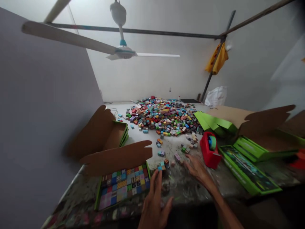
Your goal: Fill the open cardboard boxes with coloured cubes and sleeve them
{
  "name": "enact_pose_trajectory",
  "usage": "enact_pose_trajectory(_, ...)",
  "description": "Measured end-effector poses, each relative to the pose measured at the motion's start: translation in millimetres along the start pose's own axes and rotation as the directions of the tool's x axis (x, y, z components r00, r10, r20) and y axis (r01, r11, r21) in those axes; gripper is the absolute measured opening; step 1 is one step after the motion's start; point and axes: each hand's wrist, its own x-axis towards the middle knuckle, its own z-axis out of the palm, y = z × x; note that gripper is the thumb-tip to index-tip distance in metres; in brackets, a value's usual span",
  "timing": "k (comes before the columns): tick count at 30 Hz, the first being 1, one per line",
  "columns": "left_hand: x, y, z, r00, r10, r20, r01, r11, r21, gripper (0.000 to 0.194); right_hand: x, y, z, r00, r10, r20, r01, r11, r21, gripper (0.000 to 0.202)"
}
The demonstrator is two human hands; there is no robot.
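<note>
My left hand [154, 200] reaches over the front of the table, fingers stretched out and thumb apart. Its fingertips are at a few small coloured blocks [162, 166]; whether they touch is hard to tell. My right hand [199, 170] is slightly blurred, with its fingers spread beside a pale purple block [177, 157]. Neither hand visibly holds anything. Left of my left hand lies an open green box [98, 194] with its brown cardboard lid [119, 158] raised. Rows of patterned blocks [126, 183] lie inside it.
A large heap of coloured blocks [164, 116] covers the table's back. Right of my right hand stands a red tape dispenser [209, 151], beside a closed green box [249, 168]. Open cardboard boxes stand at left [95, 130] and right [264, 127]. A ceiling fan [125, 52] hangs above.
</note>
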Motion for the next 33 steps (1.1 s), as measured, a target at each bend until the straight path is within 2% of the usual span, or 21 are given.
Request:
enact_pose_trajectory(5, -1.7, 5.6, 0.3, 0.996, -0.029, 0.085, 0.026, 0.999, 0.047, 0.07, 39.0, 34.4, 2.3, 0.996, 0.077, 0.042, -0.073, 0.993, -0.097, 0.039)
enact_pose_trajectory(9, -10.3, 5.0, 0.7, 0.993, -0.041, 0.113, 0.032, 0.996, 0.08, 0.067, 54.7, 37.1, 15.7, 0.982, 0.169, 0.084, -0.15, 0.969, -0.196, 0.048)
enact_pose_trajectory(15, -22.5, 1.0, -0.6, 0.997, -0.046, 0.068, 0.041, 0.997, 0.069, 0.059, 49.4, 31.1, 24.1, 0.978, 0.175, 0.116, -0.147, 0.965, -0.217, 0.036)
enact_pose_trajectory(18, -27.4, 3.8, -4.5, 0.995, -0.052, 0.086, 0.046, 0.996, 0.072, 0.056, 41.4, 38.6, 14.3, 0.983, 0.167, 0.079, -0.153, 0.976, -0.154, 0.034)
enact_pose_trajectory(21, -32.1, 6.5, -10.2, 0.993, -0.051, 0.107, 0.044, 0.997, 0.062, 0.053, 37.3, 36.1, -2.2, 0.969, 0.245, 0.044, -0.239, 0.966, -0.099, 0.04)
enact_pose_trajectory(23, -35.9, 5.0, -17.0, 0.997, -0.043, 0.068, 0.04, 0.998, 0.047, 0.047, 34.6, 16.6, -12.6, 0.951, 0.304, 0.052, -0.301, 0.952, -0.05, 0.042)
enact_pose_trajectory(25, -40.4, -0.7, -27.4, 0.999, -0.036, -0.012, 0.036, 0.999, 0.038, 0.039, 28.9, -19.3, -17.7, 0.941, 0.329, 0.081, -0.331, 0.943, 0.021, 0.042)
enact_pose_trajectory(26, -42.8, -5.2, -33.9, 0.997, -0.032, -0.066, 0.035, 0.998, 0.043, 0.036, 24.8, -41.8, -16.8, 0.947, 0.297, 0.122, -0.306, 0.95, 0.065, 0.042)
enact_pose_trajectory(27, -44.8, -10.6, -41.1, 0.992, -0.028, -0.127, 0.036, 0.997, 0.062, 0.034, 20.3, -66.1, -13.2, 0.957, 0.228, 0.179, -0.25, 0.962, 0.11, 0.042)
enact_pose_trajectory(29, -47.3, -22.7, -56.5, 0.97, -0.022, -0.241, 0.057, 0.988, 0.141, 0.03, 11.6, -115.0, 2.2, 0.958, -0.04, 0.283, -0.021, 0.978, 0.21, 0.042)
enact_pose_trajectory(31, -47.0, -34.1, -70.9, 0.948, -0.032, -0.316, 0.113, 0.964, 0.241, 0.028, 5.6, -157.5, 25.6, 0.884, -0.309, 0.35, 0.227, 0.939, 0.256, 0.037)
enact_pose_trajectory(33, -44.3, -42.7, -82.1, 0.942, -0.067, -0.329, 0.174, 0.935, 0.309, 0.026, 2.8, -188.4, 50.8, 0.822, -0.416, 0.389, 0.357, 0.908, 0.217, 0.035)
